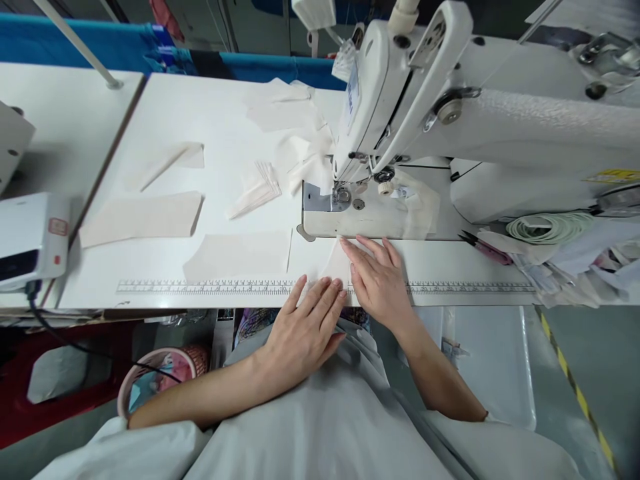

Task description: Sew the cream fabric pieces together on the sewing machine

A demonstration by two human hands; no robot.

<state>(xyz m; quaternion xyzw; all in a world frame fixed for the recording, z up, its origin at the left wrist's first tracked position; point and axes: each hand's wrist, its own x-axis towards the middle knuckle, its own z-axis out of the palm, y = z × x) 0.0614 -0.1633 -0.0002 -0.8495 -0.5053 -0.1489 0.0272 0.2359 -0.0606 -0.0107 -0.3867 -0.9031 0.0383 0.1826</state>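
Observation:
A small piece of pale fabric (336,261) lies at the table's front edge, just below the sewing machine's bed. My left hand (307,333) rests on its lower part with the fingers stretched out. Over its right side lies my right hand (381,283), fingers spread and flat, fingertips near the bed's front edge. Neither hand grips anything. Just left of them is a larger pale panel (240,255). The sewing machine (373,93) stands behind my hands, with its needle area above a metal plate (320,199).
More pale fabric pieces (143,217) lie on the white table (165,100). A printed ruler (200,287) runs along the front edge. At the right are snips (487,249), a coiled green cord (540,228) and scraps (565,267). A pink basket (197,360) stands below left.

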